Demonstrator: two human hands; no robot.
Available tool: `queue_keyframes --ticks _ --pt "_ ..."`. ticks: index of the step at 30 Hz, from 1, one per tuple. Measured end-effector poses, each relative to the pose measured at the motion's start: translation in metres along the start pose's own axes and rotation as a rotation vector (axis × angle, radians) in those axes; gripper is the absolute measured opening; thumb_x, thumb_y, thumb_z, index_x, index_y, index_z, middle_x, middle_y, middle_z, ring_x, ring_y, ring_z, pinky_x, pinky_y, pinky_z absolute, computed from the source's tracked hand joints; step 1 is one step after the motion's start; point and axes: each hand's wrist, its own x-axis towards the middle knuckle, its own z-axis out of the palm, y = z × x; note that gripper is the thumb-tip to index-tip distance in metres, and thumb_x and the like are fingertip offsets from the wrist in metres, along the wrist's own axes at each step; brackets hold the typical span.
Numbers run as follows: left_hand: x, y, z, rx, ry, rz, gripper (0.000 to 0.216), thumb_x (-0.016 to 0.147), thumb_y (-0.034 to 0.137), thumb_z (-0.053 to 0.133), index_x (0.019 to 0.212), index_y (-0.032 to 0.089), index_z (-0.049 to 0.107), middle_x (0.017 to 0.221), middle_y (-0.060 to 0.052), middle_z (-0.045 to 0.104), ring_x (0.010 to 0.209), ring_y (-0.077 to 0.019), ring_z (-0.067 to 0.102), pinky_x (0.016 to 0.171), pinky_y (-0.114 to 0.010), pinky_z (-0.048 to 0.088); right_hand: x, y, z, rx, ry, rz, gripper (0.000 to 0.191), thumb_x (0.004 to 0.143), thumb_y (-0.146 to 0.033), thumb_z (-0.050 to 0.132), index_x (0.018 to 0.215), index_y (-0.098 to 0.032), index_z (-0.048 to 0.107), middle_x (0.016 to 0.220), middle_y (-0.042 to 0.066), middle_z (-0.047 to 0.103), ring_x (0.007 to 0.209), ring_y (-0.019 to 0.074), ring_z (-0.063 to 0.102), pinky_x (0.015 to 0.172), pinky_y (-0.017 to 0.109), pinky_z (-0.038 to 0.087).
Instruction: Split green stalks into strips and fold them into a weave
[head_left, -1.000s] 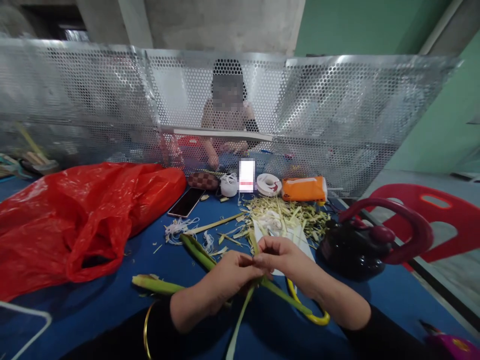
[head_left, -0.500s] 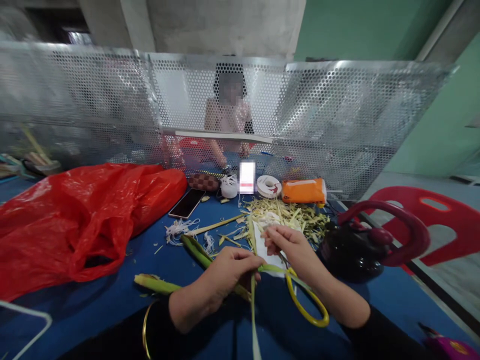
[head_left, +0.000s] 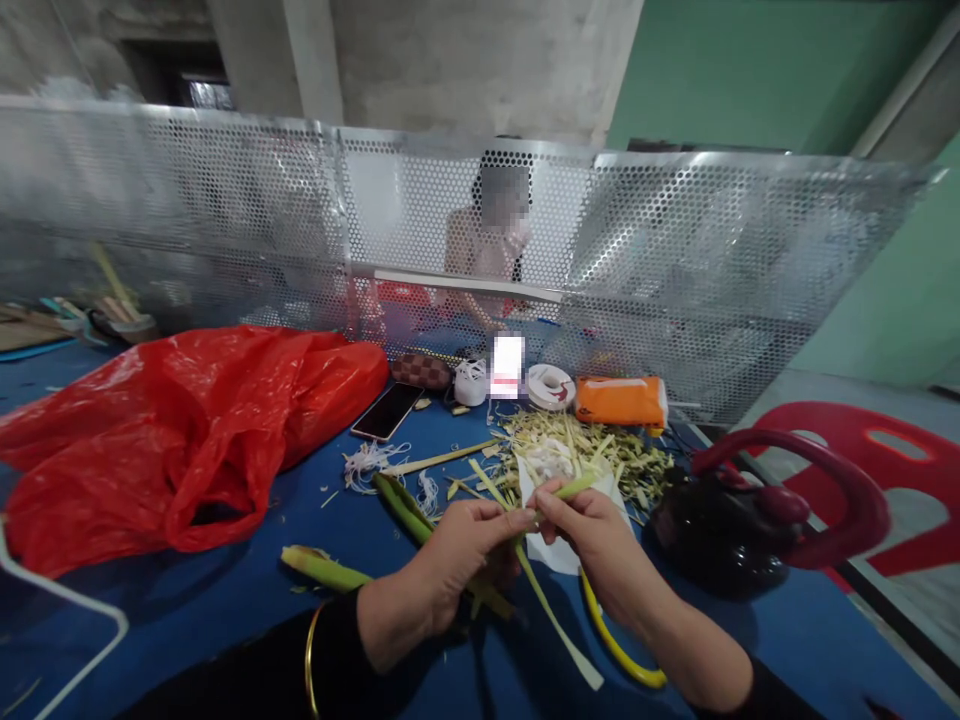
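My left hand pinches a pale green plant strip between thumb and fingers. One long end of it hangs down towards the lower right. My right hand meets the left at the fingertips, closed on a greener piece of strip that sticks out above its fingers. Whether these are one strip or two is hidden by the fingers. Beneath the hands lies white paper. A yellow loop shows beside my right forearm. Thick green stalks lie left of my left hand.
Strip shavings are heaped behind my hands. A dark kettle stands right, a red plastic bag left. A phone, white spool and orange packet lie before a perforated metal screen. A person sits behind it.
My right hand has come down and left to meet my left fingertips and now grips a strip. The hanging strip end has swung to the right. The view has shifted slightly.
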Motion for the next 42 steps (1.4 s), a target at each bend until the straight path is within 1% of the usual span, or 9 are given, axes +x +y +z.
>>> queue_keyframes --ticks 6,12,21,24,28,31,35,38,42 --pt "0.001 -0.001 0.000 0.040 -0.013 -0.032 0.027 0.062 0.038 0.074 0.067 0.014 0.063 0.053 0.004 0.053 0.046 -0.0084 0.050 0.050 -0.022 0.036 0.004 0.002 -0.001 -0.146 -0.017 -0.046 0.035 0.071 -0.049 0.071 0.058 -0.016 0.065 0.059 0.000 0.055 0.053 0.0112 0.048 0.053 0.026 0.038" --pt "0.003 -0.001 -0.002 0.080 -0.137 -0.013 0.021 0.066 0.032 0.070 0.074 0.013 0.067 0.055 0.002 0.057 0.049 -0.0083 0.051 0.054 -0.021 0.040 0.002 0.003 0.001 -0.156 0.055 -0.069 0.033 0.073 -0.046 0.067 0.056 -0.018 0.062 0.055 0.000 0.055 0.052 0.0130 0.050 0.053 0.027 0.039" --pt "0.002 0.000 -0.003 0.086 -0.145 -0.084 0.025 0.063 0.034 0.073 0.075 0.013 0.064 0.057 0.001 0.061 0.049 -0.0107 0.054 0.052 -0.023 0.044 0.005 0.006 -0.001 -0.225 0.168 -0.109 0.032 0.072 -0.047 0.063 0.057 -0.019 0.064 0.052 0.000 0.052 0.052 0.0139 0.048 0.053 0.029 0.039" --pt "0.003 -0.001 -0.004 0.080 -0.160 -0.071 0.028 0.066 0.036 0.072 0.080 0.013 0.066 0.061 -0.002 0.065 0.051 -0.0107 0.057 0.054 -0.024 0.045 0.005 0.002 -0.002 -0.178 0.110 -0.069 0.033 0.073 -0.048 0.064 0.059 -0.018 0.064 0.052 -0.001 0.051 0.052 0.0128 0.048 0.054 0.028 0.038" --pt "0.005 -0.001 -0.006 0.037 -0.177 -0.018 0.026 0.070 0.032 0.069 0.088 0.013 0.067 0.063 -0.001 0.065 0.050 -0.0094 0.057 0.053 -0.021 0.044 0.005 -0.002 -0.005 -0.089 -0.043 0.021 0.025 0.070 -0.042 0.071 0.075 -0.018 0.067 0.058 -0.002 0.057 0.054 0.0108 0.047 0.055 0.025 0.038" --pt "0.003 -0.002 -0.006 0.043 -0.181 -0.012 0.027 0.072 0.035 0.068 0.087 0.013 0.068 0.061 -0.001 0.064 0.049 -0.0091 0.057 0.051 -0.020 0.043 0.004 -0.002 -0.007 -0.092 -0.093 0.029 0.022 0.068 -0.038 0.074 0.073 -0.017 0.067 0.064 -0.001 0.061 0.058 0.0108 0.050 0.058 0.025 0.040" --pt "0.000 -0.002 -0.004 0.069 -0.178 -0.052 0.033 0.072 0.044 0.070 0.086 0.014 0.067 0.060 0.000 0.063 0.049 -0.0094 0.056 0.051 -0.022 0.046 0.003 0.001 -0.006 -0.089 -0.096 0.044 0.027 0.069 -0.041 0.074 0.065 -0.017 0.063 0.058 -0.002 0.059 0.054 0.0104 0.051 0.056 0.026 0.042" --pt "-0.001 -0.001 -0.002 0.092 -0.178 -0.050 0.030 0.072 0.042 0.070 0.083 0.014 0.065 0.058 0.001 0.062 0.049 -0.0098 0.056 0.052 -0.023 0.046 0.004 0.006 -0.004 -0.100 -0.077 0.021 0.027 0.068 -0.041 0.073 0.064 -0.017 0.062 0.055 -0.002 0.058 0.051 0.0103 0.051 0.053 0.025 0.041" --pt "0.000 0.000 -0.002 0.125 -0.169 -0.035 0.027 0.070 0.038 0.070 0.082 0.014 0.065 0.058 -0.001 0.064 0.049 -0.0103 0.057 0.052 -0.023 0.046 0.003 0.009 -0.001 -0.080 0.024 -0.003 0.023 0.069 -0.037 0.071 0.063 -0.017 0.062 0.053 -0.003 0.057 0.049 0.0104 0.051 0.052 0.025 0.041"
